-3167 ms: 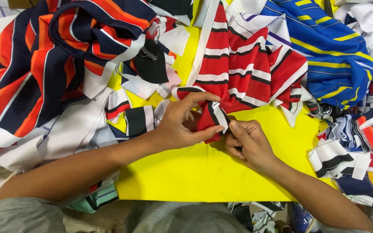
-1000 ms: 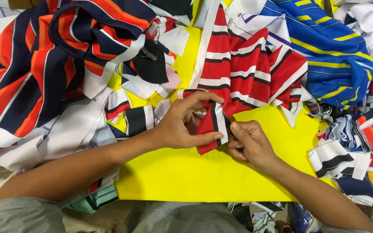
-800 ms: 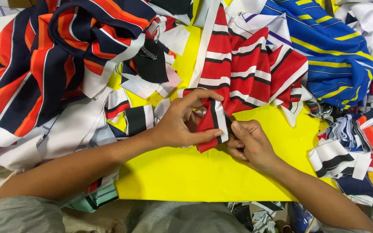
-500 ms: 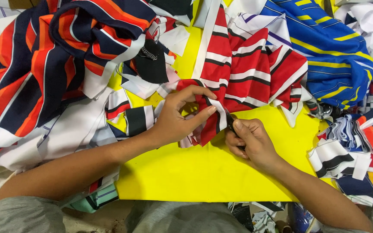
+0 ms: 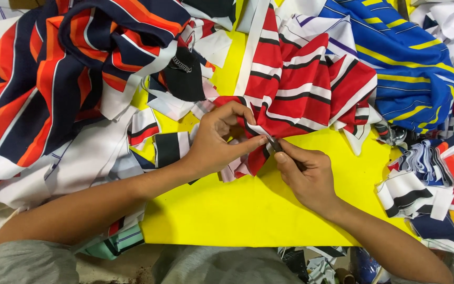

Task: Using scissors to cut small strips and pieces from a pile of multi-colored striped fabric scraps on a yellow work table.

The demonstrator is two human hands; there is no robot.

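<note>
Here, left hand (image 5: 217,138) pinching red striped fabric (image 5: 300,89)

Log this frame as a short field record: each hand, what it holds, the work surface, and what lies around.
left hand: pinches an edge of the red striped fabric
right hand: holds a small dark tool, tip at the pinched edge
tool type: too small to tell
surface: yellow sheet
left side: navy and orange striped cloth
right side: blue cloth with yellow stripes; stack of cut pieces
</note>
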